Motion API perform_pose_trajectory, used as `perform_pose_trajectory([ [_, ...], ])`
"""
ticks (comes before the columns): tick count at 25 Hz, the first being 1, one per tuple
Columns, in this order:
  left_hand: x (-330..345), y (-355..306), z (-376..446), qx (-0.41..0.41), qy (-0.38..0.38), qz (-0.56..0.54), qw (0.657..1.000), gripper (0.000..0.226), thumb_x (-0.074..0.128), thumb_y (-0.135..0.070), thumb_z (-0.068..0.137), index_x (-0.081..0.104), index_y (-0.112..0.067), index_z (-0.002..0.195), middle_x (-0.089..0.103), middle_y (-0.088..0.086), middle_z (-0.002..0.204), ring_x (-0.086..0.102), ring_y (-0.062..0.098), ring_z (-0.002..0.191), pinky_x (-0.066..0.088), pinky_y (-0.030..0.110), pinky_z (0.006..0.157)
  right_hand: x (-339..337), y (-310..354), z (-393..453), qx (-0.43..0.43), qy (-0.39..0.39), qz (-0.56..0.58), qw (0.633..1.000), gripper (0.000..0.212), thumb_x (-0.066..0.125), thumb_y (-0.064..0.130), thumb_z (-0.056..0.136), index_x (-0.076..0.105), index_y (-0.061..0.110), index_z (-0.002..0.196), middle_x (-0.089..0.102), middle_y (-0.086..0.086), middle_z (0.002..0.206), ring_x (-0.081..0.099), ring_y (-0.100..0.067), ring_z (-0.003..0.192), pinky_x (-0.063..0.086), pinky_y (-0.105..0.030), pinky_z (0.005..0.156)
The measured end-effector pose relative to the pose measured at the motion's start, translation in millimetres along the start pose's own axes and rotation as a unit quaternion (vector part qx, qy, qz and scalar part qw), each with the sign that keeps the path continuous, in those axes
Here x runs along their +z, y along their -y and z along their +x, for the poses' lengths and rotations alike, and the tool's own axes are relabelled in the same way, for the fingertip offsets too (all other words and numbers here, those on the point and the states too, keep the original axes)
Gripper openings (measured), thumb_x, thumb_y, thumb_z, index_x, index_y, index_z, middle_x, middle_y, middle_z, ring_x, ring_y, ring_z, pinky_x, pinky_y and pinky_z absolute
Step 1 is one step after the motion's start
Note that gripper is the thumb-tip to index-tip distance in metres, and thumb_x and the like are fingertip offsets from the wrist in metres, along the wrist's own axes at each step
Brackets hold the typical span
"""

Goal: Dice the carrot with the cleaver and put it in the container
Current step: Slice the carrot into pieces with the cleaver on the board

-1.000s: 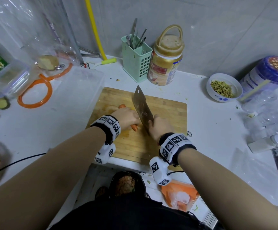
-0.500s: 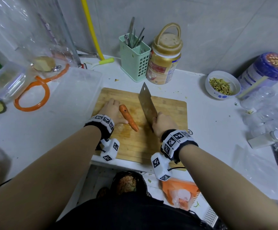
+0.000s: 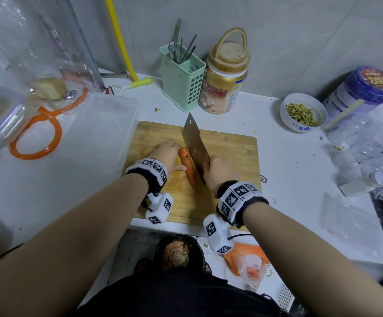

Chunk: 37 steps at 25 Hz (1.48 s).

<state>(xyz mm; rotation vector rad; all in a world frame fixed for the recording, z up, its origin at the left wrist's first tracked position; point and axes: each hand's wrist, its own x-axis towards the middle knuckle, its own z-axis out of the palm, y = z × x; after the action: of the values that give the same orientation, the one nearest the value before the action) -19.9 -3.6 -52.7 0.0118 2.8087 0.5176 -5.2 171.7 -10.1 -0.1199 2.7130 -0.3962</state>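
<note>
Lengthwise cut starting: right hand (image 3: 218,173) grips cleaver (image 3: 195,147), left hand (image 3: 166,156) steadies whole carrot (image 3: 187,165), fingers hidden; next, press down.

carrot (image 3: 188,167) whole, on board | cleaver (image 3: 195,146) just beside it (right) | container (image 3: 99,131) clear, left

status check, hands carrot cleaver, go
Right hand grips cleaver, blade alongside carrot. Left hand rests beside carrot on board. Carrot whole. Container left of board, nothing blocking.
</note>
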Motion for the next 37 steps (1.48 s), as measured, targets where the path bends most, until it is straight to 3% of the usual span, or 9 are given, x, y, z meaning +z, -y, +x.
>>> perform_pose_trajectory([
  [4, -2.1, -0.8, -4.5, 0.022, -0.021, 0.009, 0.999, 0.07, 0.074, -0.041, 0.081, 0.046, -0.011, 0.137, 0.047, 0.008, 0.136, 0.043, 0.026, 0.128, 0.039, 0.035, 0.101, 2.8, 4.7, -3.1, 0.009, -0.005, -0.008, 1.0, 0.03, 0.036, 0.034, 0.1, 0.049, 0.009, 0.112, 0.063, -0.015, 0.102, 0.064, -0.037, 0.088, 0.053, -0.041, 0.072],
  [9, -6.7, 5.5, -14.7, 0.087, -0.048, 0.028, 0.995, 0.049, 0.074, -0.038, 0.081, 0.058, -0.013, 0.12, 0.054, 0.005, 0.12, 0.048, 0.022, 0.116, 0.041, 0.03, 0.088, 2.5, 7.2, -13.3, 0.009, -0.022, 0.006, 1.0, 0.027, 0.035, 0.032, 0.1, 0.048, 0.009, 0.11, 0.063, -0.014, 0.096, 0.063, -0.035, 0.081, 0.053, -0.041, 0.069],
  [12, -6.1, 0.4, -20.1, 0.108, -0.047, 0.042, 0.992, 0.042, 0.071, -0.037, 0.084, 0.061, -0.017, 0.12, 0.056, 0.002, 0.118, 0.049, 0.021, 0.114, 0.04, 0.029, 0.085, 1.7, 8.6, -17.4, 0.006, -0.035, 0.02, 0.999, 0.027, 0.034, 0.032, 0.1, 0.048, 0.009, 0.107, 0.063, -0.014, 0.094, 0.063, -0.034, 0.077, 0.054, -0.041, 0.067],
  [16, -4.2, -5.0, -24.3, 0.105, -0.042, 0.061, 0.992, 0.045, 0.064, -0.037, 0.09, 0.059, -0.018, 0.13, 0.055, 0.001, 0.128, 0.047, 0.02, 0.121, 0.041, 0.029, 0.09, -1.8, 11.5, -16.7, -0.003, -0.041, 0.045, 0.998, 0.027, 0.032, 0.034, 0.099, 0.047, 0.011, 0.103, 0.063, -0.015, 0.092, 0.066, -0.038, 0.071, 0.058, -0.049, 0.066],
  [23, 0.6, -6.5, -31.6, 0.096, -0.027, 0.065, 0.993, 0.048, 0.06, -0.033, 0.094, 0.051, -0.02, 0.14, 0.052, 0.002, 0.14, 0.044, 0.021, 0.128, 0.036, 0.033, 0.103, -3.0, 15.4, -17.6, -0.019, -0.026, 0.025, 0.999, 0.031, 0.031, 0.033, 0.099, 0.047, 0.009, 0.111, 0.063, -0.016, 0.096, 0.067, -0.038, 0.075, 0.057, -0.048, 0.07],
  [31, 0.6, -4.2, -26.8, 0.091, -0.038, 0.082, 0.992, 0.035, 0.058, -0.024, 0.094, 0.062, -0.02, 0.129, 0.057, 0.001, 0.126, 0.051, 0.021, 0.117, 0.045, 0.036, 0.094, -5.6, 20.3, -21.4, -0.021, -0.024, 0.007, 0.999, 0.032, 0.033, 0.031, 0.101, 0.047, 0.008, 0.116, 0.062, -0.015, 0.102, 0.065, -0.037, 0.083, 0.055, -0.042, 0.072],
  [37, -0.5, -3.5, -25.2, 0.086, -0.044, 0.104, 0.99, 0.033, 0.058, -0.026, 0.094, 0.063, -0.026, 0.127, 0.053, -0.004, 0.128, 0.049, 0.019, 0.118, 0.045, 0.036, 0.093, -7.2, 21.7, -24.6, -0.025, -0.024, -0.008, 0.999, 0.031, 0.034, 0.029, 0.101, 0.047, 0.007, 0.119, 0.063, -0.016, 0.108, 0.063, -0.037, 0.091, 0.044, -0.035, 0.066],
])
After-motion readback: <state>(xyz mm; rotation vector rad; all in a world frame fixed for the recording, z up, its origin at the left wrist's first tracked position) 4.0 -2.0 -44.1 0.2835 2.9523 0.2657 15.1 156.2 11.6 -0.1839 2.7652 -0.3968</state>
